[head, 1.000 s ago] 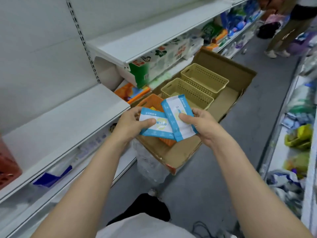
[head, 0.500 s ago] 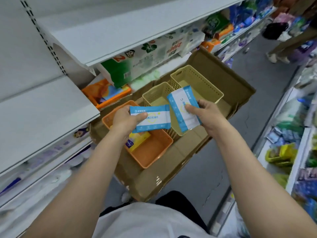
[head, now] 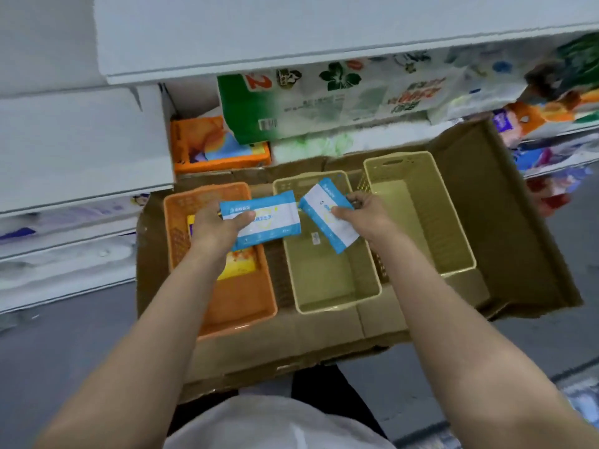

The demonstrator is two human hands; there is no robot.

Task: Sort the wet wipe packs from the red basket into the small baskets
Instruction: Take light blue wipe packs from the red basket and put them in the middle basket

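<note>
My left hand grips a blue-and-white wet wipe pack above the orange small basket, which holds a yellow pack. A second blue-and-white pack is held in my right hand over the middle beige basket. A second beige basket stands to the right with nothing visible inside. All three baskets sit in an open cardboard box on the floor. The red basket is out of view.
White shelves stand at the left and above. Green-and-white tissue packs and an orange pack lie on the low shelf behind the box. Grey floor surrounds the box.
The view has swung down over the box. Both hands have moved apart, so the two packs no longer overlap; each now hangs over its own basket.
</note>
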